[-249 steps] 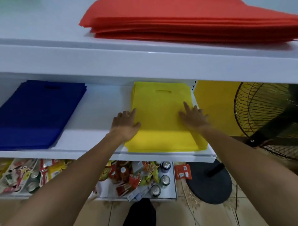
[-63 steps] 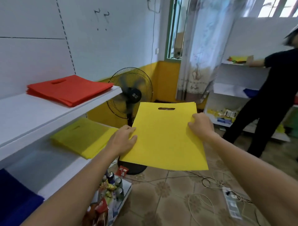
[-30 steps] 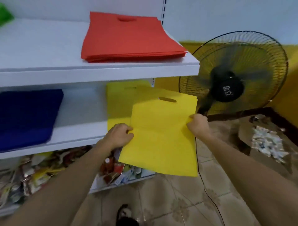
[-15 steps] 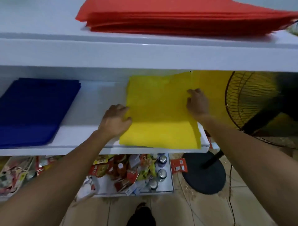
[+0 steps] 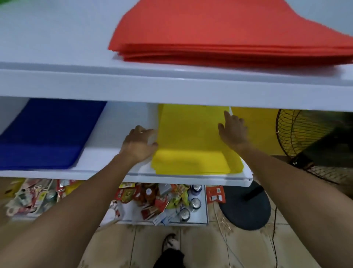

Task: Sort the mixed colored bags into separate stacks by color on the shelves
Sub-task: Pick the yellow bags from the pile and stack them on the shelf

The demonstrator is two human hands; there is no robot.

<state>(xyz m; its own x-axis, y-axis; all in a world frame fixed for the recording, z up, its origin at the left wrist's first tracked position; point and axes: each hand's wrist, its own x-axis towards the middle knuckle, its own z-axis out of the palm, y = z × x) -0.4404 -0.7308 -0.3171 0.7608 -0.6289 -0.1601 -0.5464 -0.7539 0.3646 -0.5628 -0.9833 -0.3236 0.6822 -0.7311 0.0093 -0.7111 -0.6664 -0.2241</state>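
Note:
A stack of yellow bags (image 5: pixel 191 141) lies flat on the right part of the middle shelf (image 5: pixel 107 173). My left hand (image 5: pixel 140 145) sits at the stack's left edge, its bent fingers touching that edge and holding nothing. My right hand (image 5: pixel 232 132) rests on the stack's right side with its fingers stretched out. A blue stack (image 5: pixel 47 132) lies at the left of the same shelf. The red stack (image 5: pixel 229 34) sits on the upper shelf (image 5: pixel 57 82). A sliver of green (image 5: pixel 3 2) shows at the top left corner.
A standing fan (image 5: pixel 305 137) with a round dark base (image 5: pixel 246 206) is right of the shelf unit. The bottom shelf (image 5: pixel 202 221) holds several snack packets and cans. Cables lie on the tiled floor. My foot (image 5: pixel 172 246) is below.
The yellow bag that both hands carried and slid in now lies flat on the yellow stack. My left hand has let go and sits at the edge; my right hand lies flat on top.

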